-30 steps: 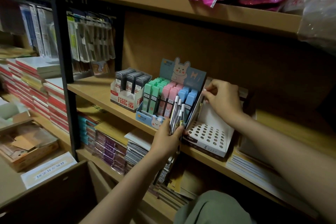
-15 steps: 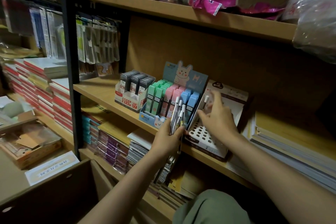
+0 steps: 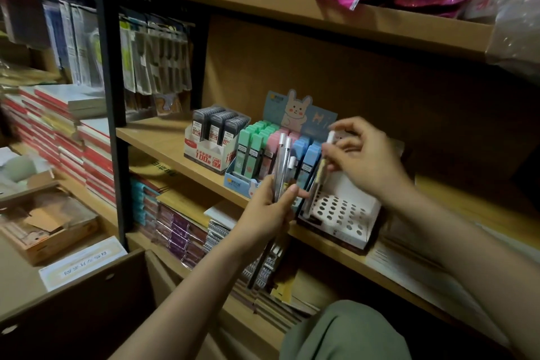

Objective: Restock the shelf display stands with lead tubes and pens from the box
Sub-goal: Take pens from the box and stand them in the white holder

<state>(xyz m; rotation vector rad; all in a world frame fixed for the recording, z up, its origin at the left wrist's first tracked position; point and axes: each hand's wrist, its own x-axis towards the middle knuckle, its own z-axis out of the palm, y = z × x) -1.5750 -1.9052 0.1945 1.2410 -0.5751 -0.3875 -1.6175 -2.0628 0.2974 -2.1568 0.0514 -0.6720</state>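
My left hand (image 3: 270, 209) grips a bundle of pens (image 3: 282, 165) upright in front of the middle shelf. My right hand (image 3: 363, 159) pinches a single pen (image 3: 321, 168) near its white cap, its lower end over the left side of the white pen stand (image 3: 342, 213) with round holes. Left of the stand sits the rabbit display (image 3: 264, 155) filled with green, pink and blue lead tubes. Further left a red-and-white box (image 3: 211, 152) holds dark grey lead tubes.
The wooden middle shelf (image 3: 163, 140) has bare board at its left end. A black upright post (image 3: 111, 90) bounds it. Stacked notebooks (image 3: 181, 231) fill the shelf below. A cardboard box flap (image 3: 87, 295) lies at the lower left. Flat paper packs (image 3: 409, 266) lie right of the stand.
My right hand has left the stand's back panel and now pinches one pen, held above the stand. My left hand stays gripping the bundle.
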